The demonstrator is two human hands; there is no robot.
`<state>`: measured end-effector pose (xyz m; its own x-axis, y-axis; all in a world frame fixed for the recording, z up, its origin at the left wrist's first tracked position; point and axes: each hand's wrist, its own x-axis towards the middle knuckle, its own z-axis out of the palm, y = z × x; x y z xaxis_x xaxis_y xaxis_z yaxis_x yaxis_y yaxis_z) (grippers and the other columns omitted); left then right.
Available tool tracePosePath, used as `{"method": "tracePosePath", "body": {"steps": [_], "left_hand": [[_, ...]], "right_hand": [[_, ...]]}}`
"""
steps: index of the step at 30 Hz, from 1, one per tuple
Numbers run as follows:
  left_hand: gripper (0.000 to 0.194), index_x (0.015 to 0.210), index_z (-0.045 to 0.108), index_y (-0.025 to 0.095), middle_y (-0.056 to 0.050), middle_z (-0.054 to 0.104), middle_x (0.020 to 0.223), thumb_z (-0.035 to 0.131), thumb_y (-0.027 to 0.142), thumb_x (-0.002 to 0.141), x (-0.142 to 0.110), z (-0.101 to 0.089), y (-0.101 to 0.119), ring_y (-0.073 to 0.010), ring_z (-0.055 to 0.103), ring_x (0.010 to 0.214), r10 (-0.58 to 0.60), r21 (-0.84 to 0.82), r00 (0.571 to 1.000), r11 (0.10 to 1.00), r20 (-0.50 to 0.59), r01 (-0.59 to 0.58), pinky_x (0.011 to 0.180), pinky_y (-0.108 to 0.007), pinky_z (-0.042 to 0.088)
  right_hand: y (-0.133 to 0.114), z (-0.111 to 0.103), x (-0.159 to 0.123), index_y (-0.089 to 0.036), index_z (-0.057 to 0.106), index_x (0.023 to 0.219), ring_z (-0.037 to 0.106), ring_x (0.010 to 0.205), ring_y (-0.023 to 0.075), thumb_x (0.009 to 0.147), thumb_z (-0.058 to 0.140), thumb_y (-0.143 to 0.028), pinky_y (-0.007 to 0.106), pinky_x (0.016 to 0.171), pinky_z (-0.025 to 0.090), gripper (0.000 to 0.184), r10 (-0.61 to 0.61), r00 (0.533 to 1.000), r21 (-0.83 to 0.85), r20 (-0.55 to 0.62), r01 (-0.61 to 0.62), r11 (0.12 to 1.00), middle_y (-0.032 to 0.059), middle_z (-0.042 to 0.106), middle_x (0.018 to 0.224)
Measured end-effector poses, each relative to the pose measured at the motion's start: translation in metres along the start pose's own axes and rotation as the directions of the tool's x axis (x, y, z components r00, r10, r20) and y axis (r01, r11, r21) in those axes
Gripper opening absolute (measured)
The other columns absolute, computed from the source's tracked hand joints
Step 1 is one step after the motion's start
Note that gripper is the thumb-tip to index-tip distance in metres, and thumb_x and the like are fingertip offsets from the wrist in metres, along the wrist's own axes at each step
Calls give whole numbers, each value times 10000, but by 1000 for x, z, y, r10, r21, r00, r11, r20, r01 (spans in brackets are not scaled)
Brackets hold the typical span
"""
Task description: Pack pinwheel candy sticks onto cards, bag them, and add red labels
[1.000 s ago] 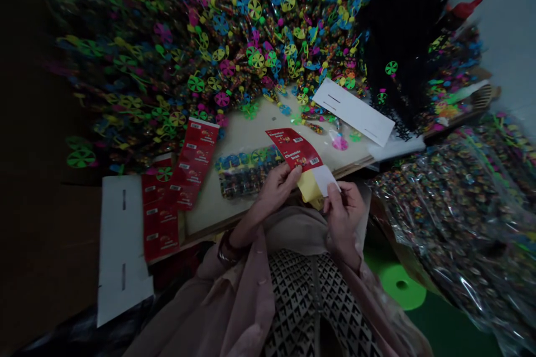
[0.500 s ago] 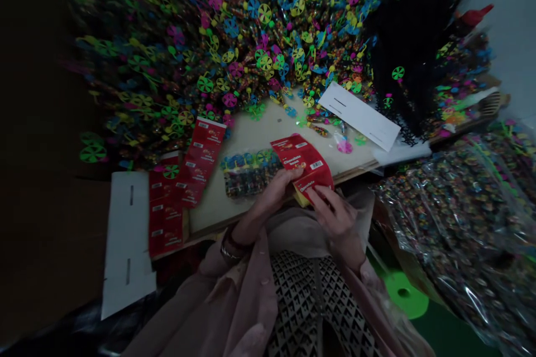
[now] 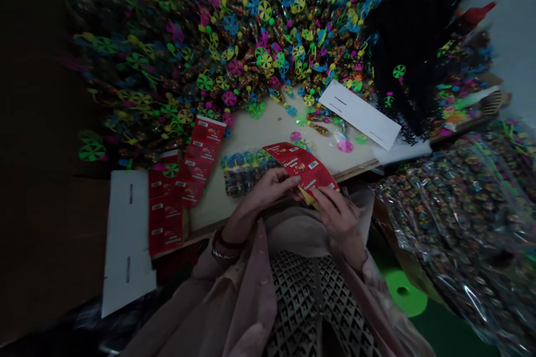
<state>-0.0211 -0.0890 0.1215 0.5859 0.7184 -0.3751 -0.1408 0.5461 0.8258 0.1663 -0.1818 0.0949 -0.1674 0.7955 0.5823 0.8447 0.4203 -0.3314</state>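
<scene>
Both of my hands grip a red printed label strip (image 3: 300, 162) marked "Chocolate bean", held over the front edge of the table. Thumb on top, my left hand (image 3: 274, 187) pinches its left edge. At the lower right end, the fingers of my right hand (image 3: 337, 212) are closed on the strip, and a bit of yellow shows under it. Just left of the strip lies a clear pack of candy tubes (image 3: 240, 181) with colourful tops, partly hidden by my left hand. More red label strips (image 3: 203, 159) lie at the table's left side.
A large heap of candy tubes with pinwheel tops (image 3: 234, 44) covers the back. One white slotted card (image 3: 360, 114) lies at right, another white card (image 3: 128, 240) at left. Bagged candy packs (image 3: 456, 217) are piled at right, near a green stool (image 3: 404, 293).
The red strip has straightened out and its top end has shifted left. My left hand has moved slightly left and down along it; my right hand has barely moved.
</scene>
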Motion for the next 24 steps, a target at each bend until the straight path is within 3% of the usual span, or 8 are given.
{"method": "tracePosePath", "body": {"steps": [3, 5, 8, 12, 16, 18, 20, 24], "left_hand": [[372, 826, 713, 129, -36, 690, 674, 761, 467, 676, -2, -2, 2, -124, 612, 544, 22, 24, 999, 999, 34, -22, 552, -222, 507], [366, 880, 723, 138, -42, 706, 725, 754, 450, 692, -4, -2, 3, -126, 616, 564, 44, 38, 998, 998, 46, -46, 570, -224, 503], [356, 941, 730, 153, -57, 731, 857, 735, 431, 719, -8, -3, 7, -164, 661, 729, 94, 76, 994, 992, 55, -98, 705, -251, 517], [336, 897, 746, 172, -53, 735, 855, 744, 442, 698, -7, -19, 12, -191, 660, 808, 146, 158, 989, 976, 32, -149, 754, -267, 510], [344, 812, 747, 166, -51, 727, 772, 801, 441, 612, -20, -47, 19, -207, 645, 777, 191, 270, 969, 952, -155, -144, 680, -265, 509], [325, 809, 739, 174, -23, 733, 793, 806, 424, 613, -37, -58, 26, -215, 640, 829, 274, 309, 901, 936, -337, -170, 710, -273, 514], [280, 890, 728, 205, 42, 734, 884, 764, 392, 686, -60, -68, 37, -213, 630, 920, 397, 374, 739, 903, -544, -209, 779, -283, 514], [292, 1009, 701, 225, 67, 721, 894, 718, 297, 726, -107, -113, 66, -152, 653, 826, 512, 497, 356, 856, -781, -141, 708, -252, 535]], "right_hand": [[-6, -5, 7, -248, 683, 1005, 682, 722, 145, 856, 592, -178, 276, 659, 567, 188, 257, 954, 272, -155, -209, 939, 34, 719, 876], [-10, -11, 13, -221, 673, 858, 608, 544, 118, 853, 608, -239, 254, 516, 516, 68, 478, 865, 469, -155, -361, 806, -2, 668, 700], [-6, -20, 23, -192, 601, 732, 469, 397, 72, 841, 625, -329, 199, 391, 386, 177, 725, 688, 680, -26, -520, 517, -63, 521, 518], [31, -34, 32, -203, 498, 680, 363, 351, 56, 792, 661, -384, 181, 323, 289, 268, 900, 436, 833, 1, -498, 240, -93, 407, 476], [70, -45, 33, -215, 512, 752, 417, 430, 69, 785, 623, -416, 188, 310, 270, 232, 935, 335, 873, -114, -415, 255, -9, 571, 710], [71, -44, 30, -216, 517, 784, 424, 437, 67, 794, 619, -416, 186, 321, 282, 224, 918, 352, 851, -182, -411, 326, -12, 575, 735], [62, -39, 23, -215, 533, 825, 409, 410, 63, 832, 589, -410, 191, 349, 315, 203, 867, 440, 768, -233, -465, 442, -45, 527, 651], [39, -28, -4, -213, 606, 897, 605, 664, 127, 794, 669, -326, 264, 614, 500, 166, 463, 831, 227, -308, -409, 884, 4, 610, 776]]}}
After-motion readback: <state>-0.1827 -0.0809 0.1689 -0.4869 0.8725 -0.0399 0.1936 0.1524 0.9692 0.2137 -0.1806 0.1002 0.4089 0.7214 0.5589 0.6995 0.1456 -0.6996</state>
